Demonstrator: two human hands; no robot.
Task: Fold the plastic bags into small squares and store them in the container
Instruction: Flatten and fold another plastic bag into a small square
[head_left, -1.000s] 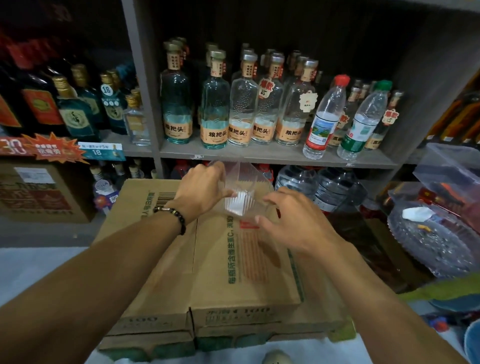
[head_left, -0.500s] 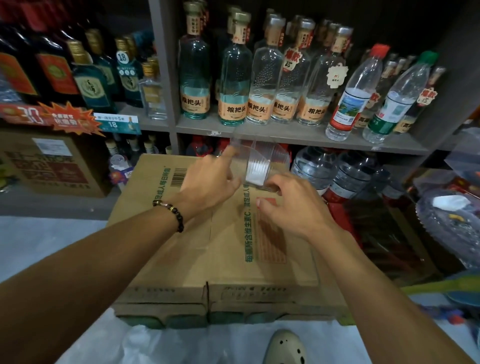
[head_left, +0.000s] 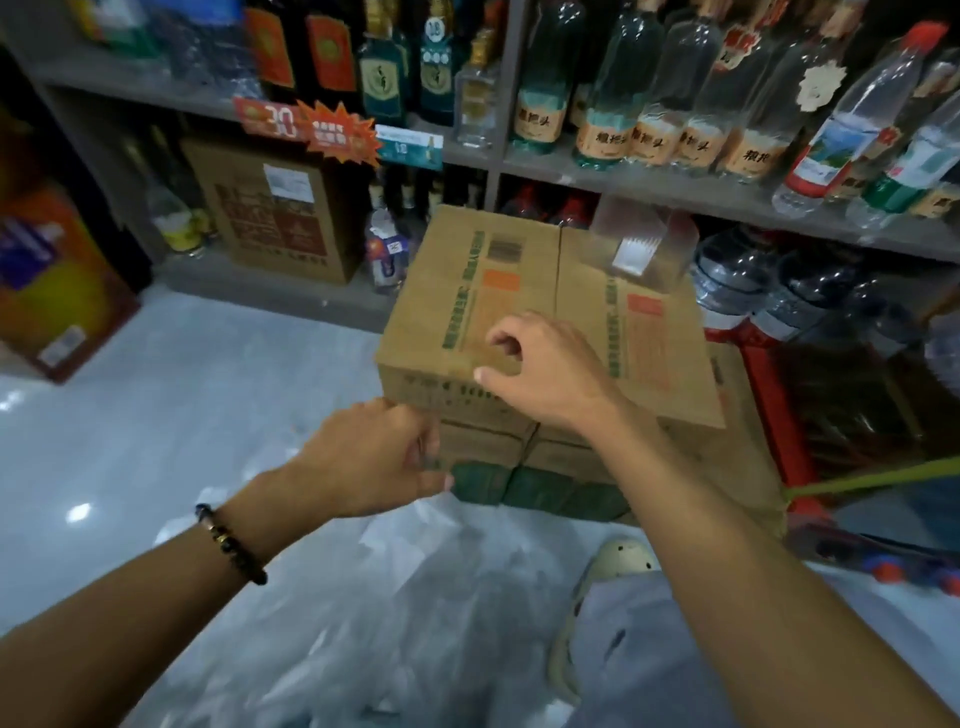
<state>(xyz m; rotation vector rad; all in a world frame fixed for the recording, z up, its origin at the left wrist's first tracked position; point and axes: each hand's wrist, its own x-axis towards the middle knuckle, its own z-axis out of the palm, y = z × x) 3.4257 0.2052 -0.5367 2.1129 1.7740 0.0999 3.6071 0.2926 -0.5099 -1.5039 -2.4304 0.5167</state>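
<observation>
Clear plastic container (head_left: 641, 249) sits at the far right corner of the cardboard carton (head_left: 519, 312), one white folded bag square (head_left: 629, 255) visible inside. Loose plastic bags (head_left: 405, 545) lie on the floor at the carton's near foot. Left hand (head_left: 371, 457), fingers loosely curled and empty, hangs just above that pile; right hand (head_left: 540, 366) hovers over the carton's near edge, relaxed, holding nothing. Likely step: fetch the next bag. Pinch one layer only, lift clear, spread flat on the carton top before folding.

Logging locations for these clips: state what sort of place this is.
Most likely a small shop selling drinks: shelves of liquor bottles, an orange price tag on the shelf edge, and stacked cardboard cartons on the floor.
</observation>
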